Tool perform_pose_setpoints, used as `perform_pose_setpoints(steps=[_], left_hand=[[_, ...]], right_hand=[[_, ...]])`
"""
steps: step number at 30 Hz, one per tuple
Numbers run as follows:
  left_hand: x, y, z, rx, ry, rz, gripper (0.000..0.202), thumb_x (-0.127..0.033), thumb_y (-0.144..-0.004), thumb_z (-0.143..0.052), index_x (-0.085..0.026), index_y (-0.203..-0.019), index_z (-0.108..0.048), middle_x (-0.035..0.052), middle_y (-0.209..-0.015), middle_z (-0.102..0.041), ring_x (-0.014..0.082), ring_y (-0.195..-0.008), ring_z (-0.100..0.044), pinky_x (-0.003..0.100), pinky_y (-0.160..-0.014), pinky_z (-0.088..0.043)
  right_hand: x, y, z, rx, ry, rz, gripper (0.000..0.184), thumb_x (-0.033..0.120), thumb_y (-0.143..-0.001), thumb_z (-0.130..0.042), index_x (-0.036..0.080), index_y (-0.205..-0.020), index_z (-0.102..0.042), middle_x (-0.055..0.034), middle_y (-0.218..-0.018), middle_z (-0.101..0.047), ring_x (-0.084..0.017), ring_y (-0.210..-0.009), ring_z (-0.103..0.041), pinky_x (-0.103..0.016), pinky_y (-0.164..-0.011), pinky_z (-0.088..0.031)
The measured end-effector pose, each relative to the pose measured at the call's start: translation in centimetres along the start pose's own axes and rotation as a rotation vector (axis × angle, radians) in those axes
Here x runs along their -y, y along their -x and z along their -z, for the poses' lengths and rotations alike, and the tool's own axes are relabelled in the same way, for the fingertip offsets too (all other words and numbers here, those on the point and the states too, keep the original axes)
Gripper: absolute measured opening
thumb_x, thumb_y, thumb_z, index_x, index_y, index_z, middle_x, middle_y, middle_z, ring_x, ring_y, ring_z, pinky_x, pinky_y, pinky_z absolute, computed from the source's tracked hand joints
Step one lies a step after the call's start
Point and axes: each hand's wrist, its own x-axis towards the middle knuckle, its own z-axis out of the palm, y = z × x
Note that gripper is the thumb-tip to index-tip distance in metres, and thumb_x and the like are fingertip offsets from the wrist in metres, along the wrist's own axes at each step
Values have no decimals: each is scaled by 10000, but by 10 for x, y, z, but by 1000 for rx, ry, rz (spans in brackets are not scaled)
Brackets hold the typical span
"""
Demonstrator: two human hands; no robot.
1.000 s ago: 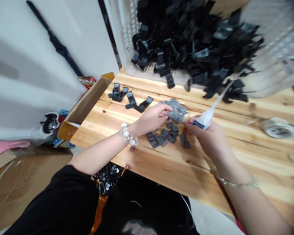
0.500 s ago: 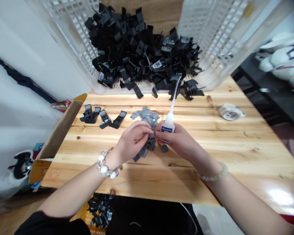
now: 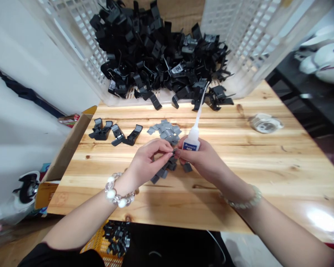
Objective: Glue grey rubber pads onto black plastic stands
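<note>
My right hand [image 3: 207, 159] is wrapped round a white glue bottle [image 3: 194, 135] with a blue label, its long thin nozzle pointing up and away. My left hand [image 3: 149, 159] pinches a small dark grey square pad [image 3: 174, 151] between thumb and fingertips. The thumb and finger of my right hand meet the pad's other side. Below and behind the hands lies a pile of small grey squares [image 3: 167, 130], partly hidden by my fingers. One loose square [image 3: 187, 167] rests just under my right hand.
A white plastic crate [image 3: 239, 87] full of black clips [image 3: 156, 55] stands at the back. Several black clips [image 3: 132, 135] with grey pads lie at the left. A tape roll [image 3: 265, 124] sits at the right. Below the table edge is a yellow basket [image 3: 96, 243] of black parts.
My left thumb and fingertips have closed together at the small grey pad, which now shows between both hands. The glue bottle stays in my right hand, and the view has shifted slightly.
</note>
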Motion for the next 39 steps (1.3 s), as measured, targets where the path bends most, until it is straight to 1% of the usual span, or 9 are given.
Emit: perform_pose_setpoints(steps=[5, 14, 21, 24, 27, 30, 34, 37, 39], left_hand=[[-1, 2, 0, -3, -116, -82, 85, -121, -864, -602, -206, -866, -598, 68, -973, -653, 169, -925, -651, 337, -778, -563], [-5, 1, 2, 0, -287, -259, 191, -28, -839, -605, -207, -897, -570, 34, -945, -620, 138, -903, -622, 304, -810, -533], [-7, 3, 3, -7, -373, -298, 233, -11, -835, -593, -228, -910, -556, 31, -947, -624, 154, -917, -620, 320, -818, -527], [-7, 3, 3, -4, -369, -298, 232, -21, -836, -592, -236, -912, -552, 30, -943, -628, 162, -915, -620, 329, -820, -528], [-7, 1, 2, 20, -325, -265, 201, -45, -849, -587, -233, -909, -547, 31, -930, -625, 158, -913, -619, 323, -823, -527], [-4, -1, 0, 61, -267, -195, 128, -96, -866, -582, -217, -887, -545, 37, -915, -619, 151, -892, -619, 308, -812, -528], [7, -10, -1, 84, -247, -21, 27, -224, -897, -553, -200, -894, -543, 41, -883, -629, 153, -838, -623, 303, -784, -536], [21, -33, 6, 125, -382, 133, 120, -292, -916, -506, -187, -931, -563, 40, -872, -645, 157, -791, -631, 298, -744, -540], [32, -60, 15, 113, -465, 155, 146, -282, -898, -519, -171, -971, -578, 61, -931, -656, 173, -828, -633, 327, -793, -536]], right_hand=[[-2, 0, -1, -17, -12, -3, 223, 237, -648, -791, 195, -752, -599, 14, -744, -643, -93, -560, -520, -262, -560, -404], [-3, -1, -4, -43, 55, -17, 222, 224, -630, -777, 188, -748, -592, 40, -644, -592, -91, -533, -516, -251, -534, -387], [-2, 0, -4, -24, 12, -28, 263, 271, -632, -797, 197, -760, -579, 37, -655, -605, -97, -546, -517, -256, -548, -392], [-1, 0, -4, -29, 8, -8, 260, 271, -631, -799, 199, -753, -581, 21, -729, -629, -93, -554, -513, -262, -550, -401], [0, 1, -4, -5, 27, 43, 225, 250, -645, -777, 201, -786, -610, 13, -801, -644, -93, -582, -522, -265, -571, -419], [0, 0, -3, 12, 44, 60, 225, 245, -662, -761, 202, -819, -606, 43, -696, -591, -100, -572, -524, -263, -575, -410], [-3, -7, 5, -72, 59, 33, 247, 253, -666, -768, 187, -831, -595, 55, -639, -563, -100, -560, -518, -258, -567, -397], [-4, -13, 13, -122, 34, 63, 212, 271, -683, -751, 175, -776, -586, 42, -627, -568, -101, -572, -516, -261, -577, -405], [-4, -17, 19, -171, 0, 68, 223, 267, -666, -757, 170, -760, -579, 33, -623, -581, -106, -580, -524, -266, -586, -417]])
